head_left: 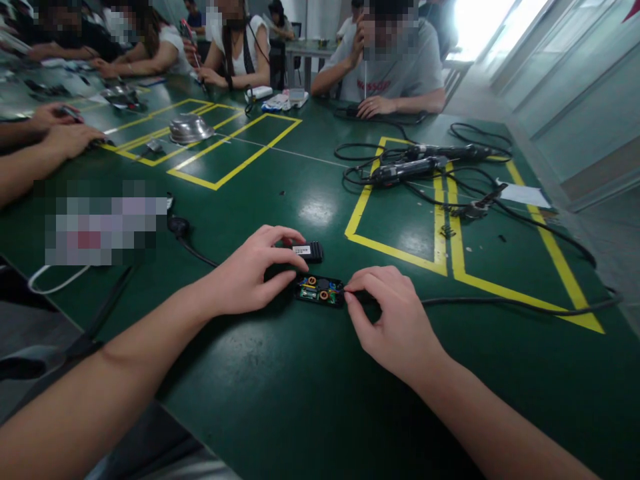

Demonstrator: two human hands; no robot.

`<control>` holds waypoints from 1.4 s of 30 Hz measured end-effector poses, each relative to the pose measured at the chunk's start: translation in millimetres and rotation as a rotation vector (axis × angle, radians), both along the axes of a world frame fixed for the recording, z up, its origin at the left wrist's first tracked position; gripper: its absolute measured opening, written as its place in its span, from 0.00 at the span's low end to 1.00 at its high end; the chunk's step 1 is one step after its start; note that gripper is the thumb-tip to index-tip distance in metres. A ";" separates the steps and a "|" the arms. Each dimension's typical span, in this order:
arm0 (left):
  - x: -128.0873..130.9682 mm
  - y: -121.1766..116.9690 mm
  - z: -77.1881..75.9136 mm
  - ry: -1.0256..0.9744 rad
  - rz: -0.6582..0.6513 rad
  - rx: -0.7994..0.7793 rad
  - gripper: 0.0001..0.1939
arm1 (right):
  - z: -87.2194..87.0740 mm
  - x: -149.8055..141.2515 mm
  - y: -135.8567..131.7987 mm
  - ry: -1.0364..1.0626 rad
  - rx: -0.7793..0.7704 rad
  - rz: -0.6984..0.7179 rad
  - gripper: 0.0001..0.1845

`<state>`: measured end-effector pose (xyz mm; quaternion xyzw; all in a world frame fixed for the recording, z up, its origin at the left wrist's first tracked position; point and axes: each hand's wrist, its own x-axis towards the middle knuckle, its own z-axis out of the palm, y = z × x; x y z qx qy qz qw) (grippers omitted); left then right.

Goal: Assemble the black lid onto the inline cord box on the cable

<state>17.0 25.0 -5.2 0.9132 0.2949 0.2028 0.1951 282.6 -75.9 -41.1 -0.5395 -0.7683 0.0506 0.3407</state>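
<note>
An open black plastic case point(320, 303) lies on the green table, with a circuit board and two copper-wound ring coils showing inside. My left hand point(257, 270) curls around the case's left end, thumb and index finger at its edge. Just behind sits a black ribbed cover point(314, 251) with a white label, close to the left hand's other fingers. At the right end of the case, my right hand point(387, 313) pinches thumb and index finger together where a black cable point(480, 302) comes in; the fingertips partly hide that spot. The cable trails off to the right.
Black electric screwdrivers point(410, 170) with looped cords lie at the back right, near a metal clip-like part point(477, 207). A black plug point(179, 228) rests left of my forearm. Further back are a metal bowl point(190, 129), yellow tape lines and several people at the table.
</note>
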 end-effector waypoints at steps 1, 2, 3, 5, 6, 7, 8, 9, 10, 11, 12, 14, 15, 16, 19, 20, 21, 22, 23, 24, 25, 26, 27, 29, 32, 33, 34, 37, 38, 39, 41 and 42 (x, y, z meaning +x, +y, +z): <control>1.0 2.7 -3.7 -0.001 0.038 -0.003 0.15 | 0.7 -0.4 -0.1 -0.004 -0.002 0.001 0.07; 1.8 5.9 -7.3 0.020 0.087 -0.013 0.17 | 1.3 -0.9 -0.2 -0.002 -0.004 0.005 0.06; 2.2 9.2 -10.5 0.032 0.130 -0.019 0.18 | 1.8 -1.4 -0.3 0.003 -0.007 0.008 0.06; 2.0 14.5 -13.8 0.055 0.163 -0.042 0.18 | 1.9 -2.0 -0.6 0.019 -0.015 0.006 0.07; 1.5 15.6 -13.7 0.041 0.172 -0.040 0.17 | 1.6 -2.2 -0.9 0.026 -0.018 -0.003 0.08; 1.1 15.4 -12.3 0.014 0.172 -0.033 0.16 | 1.1 -2.2 -1.2 0.032 -0.020 -0.013 0.10; 0.8 13.7 -10.1 -0.024 0.160 -0.020 0.16 | 0.6 -2.1 -1.6 0.038 -0.023 -0.023 0.12; 0.7 10.9 -7.2 -0.067 0.137 -0.006 0.16 | 0.2 -2.0 -2.1 0.045 -0.025 -0.031 0.15; 1.1 7.2 -4.2 -0.109 0.100 0.005 0.17 | -0.1 -1.9 -2.7 0.053 -0.028 -0.035 0.18; 1.9 3.1 -1.4 -0.138 0.050 0.008 0.18 | -0.2 -1.8 -3.2 0.059 -0.036 -0.034 0.21; 3.0 -0.9 1.1 -0.152 -0.001 0.003 0.18 | -0.1 -1.9 -3.5 0.064 -0.046 -0.030 0.24; 6.0 -7.4 4.0 -0.109 -0.100 -0.030 0.17 | 0.2 -2.2 -3.7 0.061 -0.067 -0.023 0.27; 7.5 -9.5 4.5 -0.079 -0.134 -0.047 0.17 | 0.3 -2.4 -3.4 0.052 -0.076 -0.021 0.28; 8.8 -10.8 4.6 -0.050 -0.158 -0.061 0.16 | 0.2 -2.5 -2.8 0.040 -0.079 -0.020 0.27; 10.6 -11.4 3.4 -0.022 -0.167 -0.079 0.16 | -1.1 -2.3 -0.6 -0.009 -0.089 -0.012 0.18; 10.6 -11.1 3.2 -0.016 -0.164 -0.082 0.16 | -1.7 -2.0 0.1 -0.022 -0.097 -0.008 0.16; 10.4 -10.8 3.2 -0.007 -0.163 -0.085 0.16 | -2.1 -1.6 0.6 -0.030 -0.107 -0.008 0.14; 10.2 -10.7 3.4 0.003 -0.163 -0.085 0.16 | -2.5 -1.3 0.9 -0.035 -0.117 -0.009 0.13; 10.1 -10.7 3.8 0.013 -0.164 -0.084 0.16 | -2.6 -1.0 1.0 -0.035 -0.124 -0.012 0.13; 10.1 -10.8 4.4 0.020 -0.166 -0.084 0.17 | -2.7 -0.8 1.0 -0.033 -0.126 -0.013 0.13; 10.1 -11.0 4.9 0.027 -0.168 -0.087 0.17 | -2.7 -0.6 0.9 -0.030 -0.124 -0.013 0.13; 10.3 -11.4 5.4 0.030 -0.170 -0.092 0.16 | -2.5 -0.6 0.7 -0.026 -0.120 -0.012 0.13; 10.5 -11.7 5.8 0.029 -0.169 -0.101 0.16 | -2.4 -0.8 0.5 -0.022 -0.115 -0.011 0.12; 10.7 -12.1 6.1 0.015 -0.158 -0.136 0.16 | -1.8 -1.4 -0.1 -0.012 -0.111 -0.010 0.11; 10.2 -10.1 4.7 -0.063 -0.093 -0.271 0.17 | -0.5 -2.6 -1.1 0.009 -0.120 -0.012 0.14; 10.0 -8.3 3.5 -0.096 -0.053 -0.316 0.18 | 0.0 -2.8 -1.4 0.019 -0.120 -0.017 0.16; 9.7 -6.0 1.9 -0.119 0.005 -0.333 0.19 | 0.4 -2.8 -1.6 0.031 -0.118 -0.023 0.17; 8.7 2.4 -4.6 -0.073 0.215 -0.206 0.16 | 1.4 -2.0 -1.7 0.051 -0.113 -0.032 0.15; 8.3 4.9 -6.6 -0.027 0.261 -0.150 0.14 | 1.6 -1.6 -1.4 0.045 -0.116 -0.026 0.12; 7.7 6.8 -7.9 0.015 0.279 -0.112 0.11 | 1.8 -1.1 -1.0 0.035 -0.122 -0.017 0.08; 6.3 7.9 -7.4 0.053 0.247 -0.069 0.07 | 2.2 -0.5 -0.1 0.013 -0.130 0.005 0.03; 5.5 7.0 -5.3 0.047 0.217 -0.046 0.07 | 2.3 -0.5 0.2 0.006 -0.134 0.017 0.03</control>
